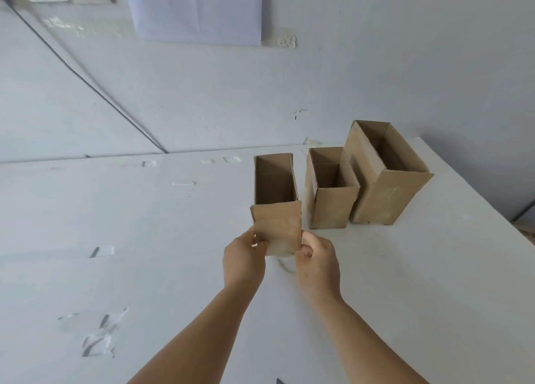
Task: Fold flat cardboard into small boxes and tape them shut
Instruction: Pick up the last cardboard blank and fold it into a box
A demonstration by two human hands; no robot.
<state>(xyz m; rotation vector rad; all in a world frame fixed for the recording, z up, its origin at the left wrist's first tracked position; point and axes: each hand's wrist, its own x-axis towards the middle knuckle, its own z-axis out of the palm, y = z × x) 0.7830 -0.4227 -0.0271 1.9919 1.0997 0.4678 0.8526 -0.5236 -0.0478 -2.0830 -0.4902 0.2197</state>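
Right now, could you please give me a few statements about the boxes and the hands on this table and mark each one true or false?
1. Three cardboard boxes are on the white table. True: the held box, the middle box and the largest box.
2. Both hands grip the held box near its lower end. True: the left hand and the right hand pinch its two sides.
3. The largest box is closest to the person. False: it stands farthest to the right, by the wall.
4. All three boxes are taped shut on top. False: each shows an open top.
5. The middle box touches the held box. False: a gap of table shows between them.
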